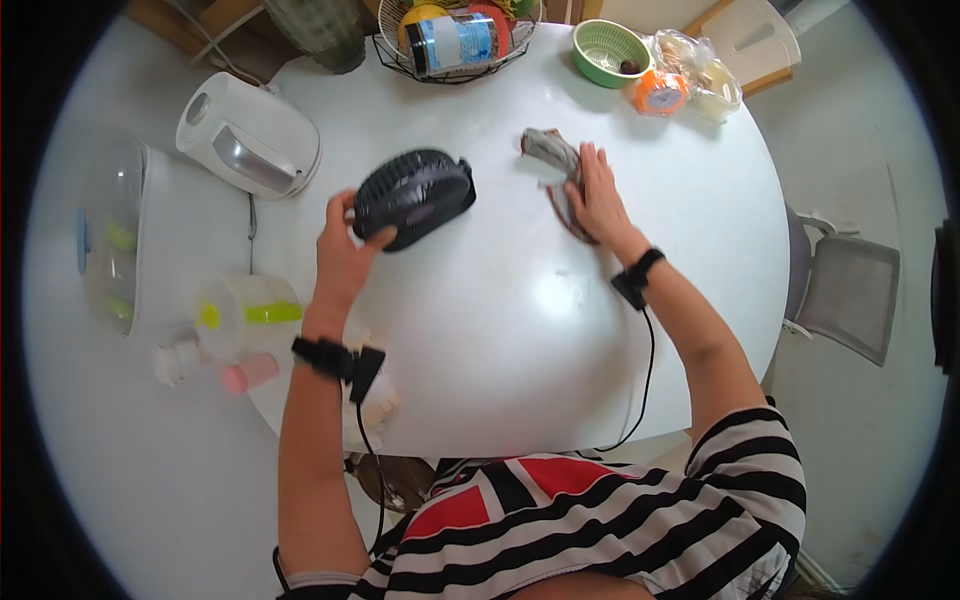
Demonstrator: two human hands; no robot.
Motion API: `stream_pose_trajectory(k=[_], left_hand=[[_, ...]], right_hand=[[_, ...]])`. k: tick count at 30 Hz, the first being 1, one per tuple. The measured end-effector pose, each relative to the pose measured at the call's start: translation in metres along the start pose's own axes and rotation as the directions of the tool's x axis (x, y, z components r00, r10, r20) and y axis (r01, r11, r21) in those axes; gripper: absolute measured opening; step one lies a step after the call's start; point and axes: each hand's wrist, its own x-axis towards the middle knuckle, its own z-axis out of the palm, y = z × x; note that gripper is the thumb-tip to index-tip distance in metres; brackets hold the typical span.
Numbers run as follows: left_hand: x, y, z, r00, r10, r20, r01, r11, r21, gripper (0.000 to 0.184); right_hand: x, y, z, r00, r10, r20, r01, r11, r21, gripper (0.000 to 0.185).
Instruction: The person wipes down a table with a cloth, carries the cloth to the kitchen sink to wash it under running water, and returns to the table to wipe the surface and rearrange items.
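A dark, ribbed, rounded object [415,198], perhaps a small fan, is tilted over the left part of the white table [480,330]. My left hand [350,245] grips its left end, thumb in front and fingers behind. To the right, my right hand [600,200] rests with fingers stretched out against a crumpled grey-brown cloth [550,148]. Part of the cloth lies beneath or beside the fingers, and a brown-edged strip of it curves down toward the wrist.
A white kettle [245,135] stands at the upper left, above a clear container with a green band [250,312] and a pink-capped item [250,373]. A wire basket [385,60], a green basket [608,50] and bagged items [700,70] line the far edge.
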Motion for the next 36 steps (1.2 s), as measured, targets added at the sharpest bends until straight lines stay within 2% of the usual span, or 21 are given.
stream_pose_trajectory(k=[1,2,4,5,7,8,9,12,14,19,22,24,27,29,30,32,35,36], left_hand=[[-0.011,0.002,-0.007,1.000,0.012,-0.002,-0.012,1.000,0.003,0.073],[-0.022,0.005,-0.014,1.000,-0.021,0.014,0.021,1.000,-0.012,0.076],[-0.041,0.005,-0.021,0.999,-0.042,0.029,0.043,0.999,-0.023,0.078],[-0.047,0.008,-0.024,0.998,-0.043,0.035,0.043,0.999,-0.016,0.079],[-0.051,0.033,-0.024,0.997,-0.032,0.063,0.033,0.999,-0.021,0.079],[-0.052,0.045,-0.023,0.999,-0.019,0.035,0.018,0.999,0.026,0.078],[-0.052,0.048,-0.022,1.000,-0.005,0.008,0.004,0.997,0.072,0.076],[-0.053,0.001,-0.020,1.000,-0.013,-0.005,0.013,0.998,0.066,0.077],[-0.048,0.000,-0.024,0.999,-0.043,-0.007,0.044,0.996,0.081,0.077],[-0.037,0.028,-0.023,1.000,-0.027,0.010,0.026,0.995,0.095,0.078],[-0.035,0.021,-0.015,0.998,-0.056,0.011,0.055,0.994,0.091,0.077],[-0.032,0.019,-0.013,0.997,-0.076,-0.002,0.076,0.994,0.080,0.077],[-0.027,0.031,-0.023,0.993,-0.115,0.033,0.111,0.987,0.120,0.077],[-0.025,0.046,-0.038,0.953,-0.226,0.204,0.199,0.970,0.141,0.080],[-0.024,0.052,-0.047,0.955,-0.229,0.191,0.202,0.968,0.152,0.080],[-0.017,0.061,-0.067,0.905,-0.185,0.383,0.102,0.969,0.225,0.082],[-0.004,0.080,-0.089,0.887,-0.205,0.413,0.115,0.966,0.232,0.081],[0.006,0.096,-0.086,0.906,-0.238,0.351,0.167,0.961,0.220,0.075]], right_hand=[[0.027,0.004,0.007,0.999,0.047,-0.006,-0.047,0.992,-0.116,0.070],[0.048,0.000,0.013,0.999,0.046,-0.018,-0.048,0.992,-0.115,0.070],[0.087,-0.014,0.023,0.975,-0.102,-0.196,0.013,0.913,-0.409,0.060],[0.106,-0.012,0.030,0.973,-0.102,-0.207,0.009,0.912,-0.409,0.060],[0.135,-0.004,0.024,0.959,-0.130,-0.252,0.061,0.963,-0.264,0.048],[0.140,-0.009,0.024,0.937,-0.086,-0.337,0.039,0.989,-0.143,0.041],[0.138,-0.023,0.023,0.955,-0.039,-0.294,0.006,0.994,-0.112,0.039],[0.099,-0.054,0.081,0.981,-0.030,-0.190,-0.022,0.965,-0.263,0.043],[0.103,-0.053,0.085,0.987,-0.010,-0.160,-0.040,0.951,-0.308,0.050],[0.191,-0.019,0.064,0.962,0.007,-0.271,-0.109,0.926,-0.361,0.051],[0.232,-0.001,0.083,0.948,0.099,-0.303,-0.200,0.925,-0.323,0.049],[0.260,0.008,0.091,0.948,0.175,-0.265,-0.254,0.919,-0.301,0.046],[0.290,0.026,0.087,0.949,0.213,-0.231,-0.281,0.904,-0.322,0.045],[0.292,0.027,0.079,0.949,0.247,-0.196,-0.291,0.926,-0.241,0.044],[0.291,0.027,0.077,0.947,0.262,-0.184,-0.302,0.922,-0.241,0.044],[0.287,0.030,0.072,0.956,0.242,-0.166,-0.275,0.936,-0.218,0.044],[0.257,0.029,0.069,0.963,0.138,-0.231,-0.188,0.960,-0.209,0.047],[0.242,0.026,0.066,0.963,0.133,-0.233,-0.181,0.963,-0.201,0.047]])
